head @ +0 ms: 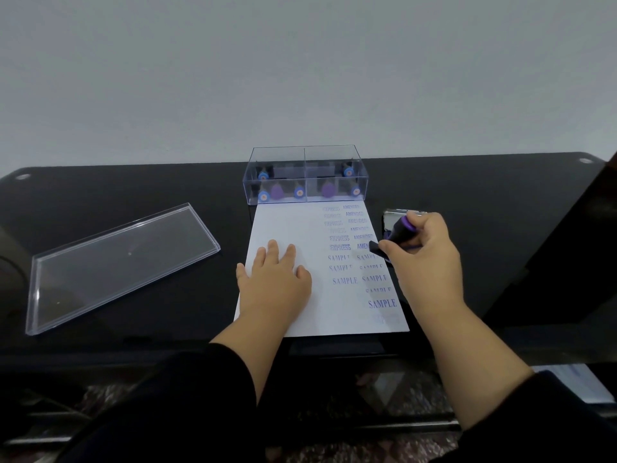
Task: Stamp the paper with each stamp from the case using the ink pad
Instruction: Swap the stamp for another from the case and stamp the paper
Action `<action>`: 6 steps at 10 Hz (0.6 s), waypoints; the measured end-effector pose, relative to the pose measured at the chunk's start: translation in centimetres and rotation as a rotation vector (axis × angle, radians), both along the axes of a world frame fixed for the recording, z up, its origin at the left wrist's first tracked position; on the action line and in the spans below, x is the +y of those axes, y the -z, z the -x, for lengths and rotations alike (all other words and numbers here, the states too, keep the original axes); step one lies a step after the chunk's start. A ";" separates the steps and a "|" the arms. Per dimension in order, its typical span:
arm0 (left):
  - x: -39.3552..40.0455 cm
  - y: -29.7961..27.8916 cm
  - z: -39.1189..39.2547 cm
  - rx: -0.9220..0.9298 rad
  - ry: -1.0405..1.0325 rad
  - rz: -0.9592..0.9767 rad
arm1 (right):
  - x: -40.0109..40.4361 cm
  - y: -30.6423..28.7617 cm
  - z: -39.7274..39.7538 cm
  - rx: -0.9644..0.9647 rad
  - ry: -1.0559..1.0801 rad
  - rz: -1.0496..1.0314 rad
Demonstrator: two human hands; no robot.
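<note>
One paper (287, 228) lay at frame center on the black table (133, 195), w/ two columns of blue prints down its right side: "EXPRESS", "AMENDED", then "SAMPLE" rows lower down. One clear case (305, 175) sat touching the paper's top edge, approx 5 blue-capped stamps and 2 purple ones visible inside; exact count hard to tell thru the plastic. One clear lid (117, 262) lay flat at left of frame, well apart from the paper. Left hand (277, 279) rested flat on the paper's left-center, fingers straight and slightly spread, pressing the sheet. Right hand (424, 252) at the paper's right edge, fingers and thumb curled round one purple-topped stamp (399, 233), tilted, its dark base just over the right-hand print column near "AMENDED"; contact w/ the sheet unclear. Ink pad (389, 218) was mostly hidden behind that hand, just off the paper's right edge. Left half of the paper was unprinted; bare table showed btwn lid and paper.
</note>
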State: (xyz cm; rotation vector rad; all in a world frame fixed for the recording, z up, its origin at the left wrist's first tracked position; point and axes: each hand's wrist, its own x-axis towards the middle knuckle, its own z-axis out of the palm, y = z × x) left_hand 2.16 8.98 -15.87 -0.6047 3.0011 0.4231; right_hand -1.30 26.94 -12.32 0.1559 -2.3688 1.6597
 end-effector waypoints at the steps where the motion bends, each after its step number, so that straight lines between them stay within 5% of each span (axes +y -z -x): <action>1: 0.0 0.0 0.0 -0.005 0.001 0.002 | -0.2 0.1 -0.1 -0.012 -0.019 -0.002; 6: 0.1 -0.1 -0.1 -0.006 -0.002 0.005 | 0.2 -0.1 -0.1 0.001 -0.014 0.002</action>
